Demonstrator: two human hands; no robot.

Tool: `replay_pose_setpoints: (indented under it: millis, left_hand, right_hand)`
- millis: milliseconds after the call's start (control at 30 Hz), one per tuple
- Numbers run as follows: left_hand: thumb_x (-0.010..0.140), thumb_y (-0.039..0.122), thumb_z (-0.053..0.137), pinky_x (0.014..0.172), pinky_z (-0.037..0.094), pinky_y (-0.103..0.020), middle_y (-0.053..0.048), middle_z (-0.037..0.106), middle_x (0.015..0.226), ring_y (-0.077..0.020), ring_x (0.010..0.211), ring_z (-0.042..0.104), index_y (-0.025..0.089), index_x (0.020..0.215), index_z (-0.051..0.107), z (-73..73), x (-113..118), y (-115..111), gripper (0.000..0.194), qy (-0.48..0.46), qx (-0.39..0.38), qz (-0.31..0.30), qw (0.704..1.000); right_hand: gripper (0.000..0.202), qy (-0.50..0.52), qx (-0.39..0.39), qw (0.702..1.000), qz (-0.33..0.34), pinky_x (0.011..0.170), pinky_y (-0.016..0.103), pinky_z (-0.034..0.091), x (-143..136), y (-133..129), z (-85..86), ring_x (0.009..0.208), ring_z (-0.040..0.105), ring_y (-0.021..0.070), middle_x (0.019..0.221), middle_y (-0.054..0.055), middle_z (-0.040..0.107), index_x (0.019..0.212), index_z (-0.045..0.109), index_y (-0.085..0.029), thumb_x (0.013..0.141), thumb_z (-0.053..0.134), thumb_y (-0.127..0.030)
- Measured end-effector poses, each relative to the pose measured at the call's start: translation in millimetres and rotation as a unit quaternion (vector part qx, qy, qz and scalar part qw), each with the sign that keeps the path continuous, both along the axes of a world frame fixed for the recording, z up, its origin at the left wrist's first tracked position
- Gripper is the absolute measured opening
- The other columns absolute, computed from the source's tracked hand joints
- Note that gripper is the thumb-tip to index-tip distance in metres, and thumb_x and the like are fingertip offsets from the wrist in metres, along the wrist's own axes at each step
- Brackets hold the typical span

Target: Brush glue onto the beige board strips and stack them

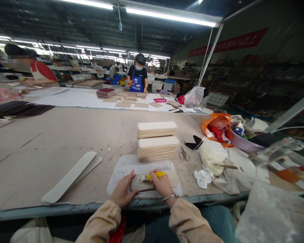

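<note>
My right hand (pixel 162 184) is closed around the yellow handle of a paintbrush (pixel 155 175). Its pale bristles point left and lie over a flat beige panel (pixel 172 178) with a dark edge along its left end and near side. At that left end, my left hand (pixel 123 189) rests with thumb and fingers spread, touching the panel's edge. Under the panel lies a white translucent sheet (pixel 114 175) with rounded corners. Just beyond stand two stacks of cream rounded strips, a nearer stack (pixel 158 148) and a farther stack (pixel 157 129).
Long pale strips (pixel 70 178) lie at left on the table (pixel 66 135). Scissors (pixel 184 155), a white jug (pixel 212 156), crumpled tissue (pixel 203 178) and an orange bag (pixel 216 126) are at right. A co-worker in a blue apron (pixel 137 81) stands across; another person in red (pixel 44 72) is left.
</note>
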State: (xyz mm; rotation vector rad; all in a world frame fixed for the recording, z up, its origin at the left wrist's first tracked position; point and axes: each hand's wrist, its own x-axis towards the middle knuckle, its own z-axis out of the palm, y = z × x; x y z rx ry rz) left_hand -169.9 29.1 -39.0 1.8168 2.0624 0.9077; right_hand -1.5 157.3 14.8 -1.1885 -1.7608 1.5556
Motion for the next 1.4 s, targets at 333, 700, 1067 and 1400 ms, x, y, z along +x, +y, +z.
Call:
replay_pose_setpoints:
  millis: [333,700,1067,1400]
  left_hand:
    - [0.077,0.036,0.059,0.100,0.040,-0.043,-0.010,0.054,0.127,-0.0254,0.118,0.048,0.022,0.143,0.015,-5.9,-1.9,0.3,0.080,0.040,0.015,-0.001,0.999]
    - [0.075,0.037,0.061,0.099,0.039,-0.044,-0.010,0.053,0.128,-0.0262,0.119,0.047,0.022,0.143,0.014,-5.5,-1.6,1.0,0.084,0.048,0.027,-0.015,0.998]
    - [0.071,0.039,0.065,0.099,0.040,-0.043,-0.010,0.055,0.126,-0.0259,0.118,0.048,0.021,0.142,0.018,-1.4,-1.0,1.0,0.087,0.022,0.012,-0.007,1.000]
    - [0.074,0.039,0.063,0.100,0.040,-0.043,-0.009,0.051,0.133,-0.0260,0.118,0.049,0.024,0.140,0.024,-5.6,-2.4,0.4,0.079,0.070,0.046,-0.022,0.996]
  right_hand:
    - [0.028,-0.108,0.077,0.990,-0.054,0.041,0.020,0.037,72.9,45.8,4.8,0.041,0.050,0.0120,0.048,-0.003,0.052,0.070,0.055,-0.020,0.079,0.048,-0.045]
    - [0.033,-0.163,0.225,0.957,-0.082,0.051,0.024,0.039,100.1,43.5,23.8,0.053,0.057,0.0160,0.055,0.000,0.058,0.073,0.059,-0.020,0.082,0.045,-0.049]
    - [0.027,0.036,-0.062,0.997,0.014,0.038,0.019,0.034,0.4,-17.0,-11.3,0.037,0.044,0.0089,0.047,-0.006,0.048,0.070,0.049,-0.020,0.075,0.054,-0.046]
    - [0.027,-0.056,0.014,0.998,-0.007,0.038,0.018,0.033,54.7,10.0,10.4,0.037,0.044,0.0087,0.046,-0.006,0.048,0.068,0.050,-0.020,0.076,0.051,-0.045]
